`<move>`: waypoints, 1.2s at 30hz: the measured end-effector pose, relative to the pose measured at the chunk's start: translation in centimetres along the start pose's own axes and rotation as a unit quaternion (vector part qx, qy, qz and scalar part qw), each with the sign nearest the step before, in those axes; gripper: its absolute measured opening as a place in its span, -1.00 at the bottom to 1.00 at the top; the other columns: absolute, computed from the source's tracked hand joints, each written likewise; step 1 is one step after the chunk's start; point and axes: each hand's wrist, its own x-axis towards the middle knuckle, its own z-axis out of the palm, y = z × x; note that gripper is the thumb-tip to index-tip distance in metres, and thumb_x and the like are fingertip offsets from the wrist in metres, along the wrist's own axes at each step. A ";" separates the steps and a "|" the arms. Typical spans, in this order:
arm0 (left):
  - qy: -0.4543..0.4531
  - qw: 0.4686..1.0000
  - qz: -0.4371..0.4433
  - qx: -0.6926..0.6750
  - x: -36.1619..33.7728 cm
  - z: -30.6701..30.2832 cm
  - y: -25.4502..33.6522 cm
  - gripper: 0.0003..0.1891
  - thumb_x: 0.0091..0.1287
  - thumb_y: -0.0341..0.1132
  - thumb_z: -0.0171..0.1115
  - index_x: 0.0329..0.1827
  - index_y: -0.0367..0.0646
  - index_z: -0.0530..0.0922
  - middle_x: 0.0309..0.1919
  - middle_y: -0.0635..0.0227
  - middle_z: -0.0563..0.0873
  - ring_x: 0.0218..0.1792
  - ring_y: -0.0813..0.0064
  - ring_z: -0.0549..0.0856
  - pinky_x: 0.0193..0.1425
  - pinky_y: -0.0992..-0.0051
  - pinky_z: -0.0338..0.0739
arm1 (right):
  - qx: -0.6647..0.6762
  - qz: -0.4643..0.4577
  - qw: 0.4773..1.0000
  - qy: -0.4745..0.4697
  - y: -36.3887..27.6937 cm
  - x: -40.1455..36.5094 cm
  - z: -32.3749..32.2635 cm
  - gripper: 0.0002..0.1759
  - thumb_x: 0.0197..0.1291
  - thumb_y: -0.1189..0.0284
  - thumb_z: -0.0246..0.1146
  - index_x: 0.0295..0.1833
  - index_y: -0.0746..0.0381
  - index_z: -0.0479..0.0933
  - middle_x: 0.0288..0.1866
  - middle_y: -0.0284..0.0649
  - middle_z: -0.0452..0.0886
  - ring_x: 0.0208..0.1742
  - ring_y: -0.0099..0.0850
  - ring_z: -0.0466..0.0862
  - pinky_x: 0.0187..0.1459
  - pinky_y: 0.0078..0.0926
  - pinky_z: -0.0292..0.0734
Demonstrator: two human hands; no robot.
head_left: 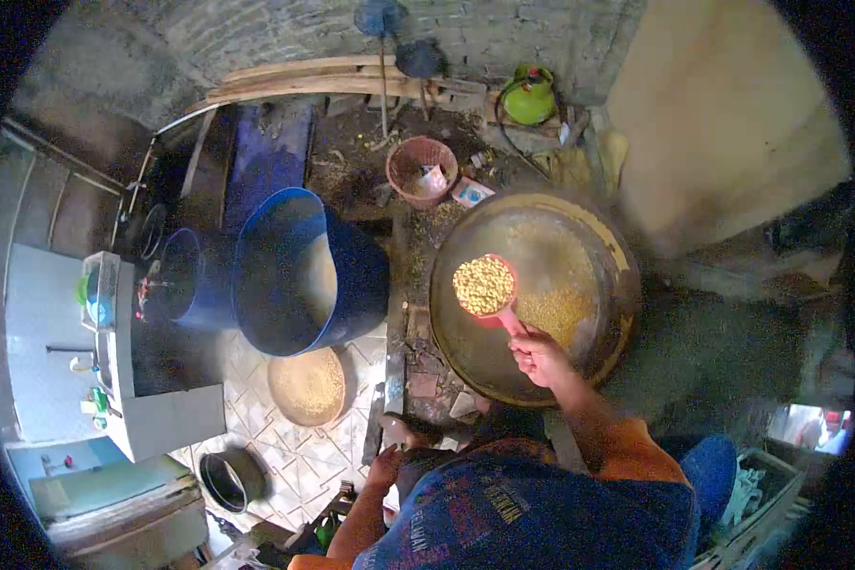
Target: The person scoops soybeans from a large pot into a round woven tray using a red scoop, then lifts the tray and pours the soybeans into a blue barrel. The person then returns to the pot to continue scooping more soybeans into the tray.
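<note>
My right hand (pixel 540 357) is closed around the handle of a red plastic dipper (pixel 509 317). Pale yellow beans (pixel 484 285) heap up in its cup, which is held over a large round pan (pixel 465 356). Steam blurs part of the pan, and more yellow beans (pixel 556 316) lie in the cloudy liquid inside it. Down by my knee, my left hand (pixel 384 467) rests with nothing visible in it, its fingers small and loosely extended.
A tall blue barrel (pixel 366 285) stands left of the pan, beside a round woven basket (pixel 331 356) of beans on the tiles. Beyond are a reddish basket (pixel 405 161) and a green gas cylinder (pixel 530 100). A dark round pot (pixel 230 480) sits lower left.
</note>
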 end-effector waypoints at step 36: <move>0.221 0.882 -0.130 -0.396 -6.4 -4.0 -29.5 -0.48 0.27 -0.19 0.02 0.20 -0.39 0.30 0.09 0.01 0.48 0.09 0.28 0.50 0.15 0.48 0.33 | -0.728 -0.043 0.639 -0.244 39.8 25.2 35.9 -0.69 0.02 0.44 0.15 -0.06 0.23 0.45 -0.43 -0.29 0.55 -0.50 -0.40 0.53 -0.47 -0.45 0.43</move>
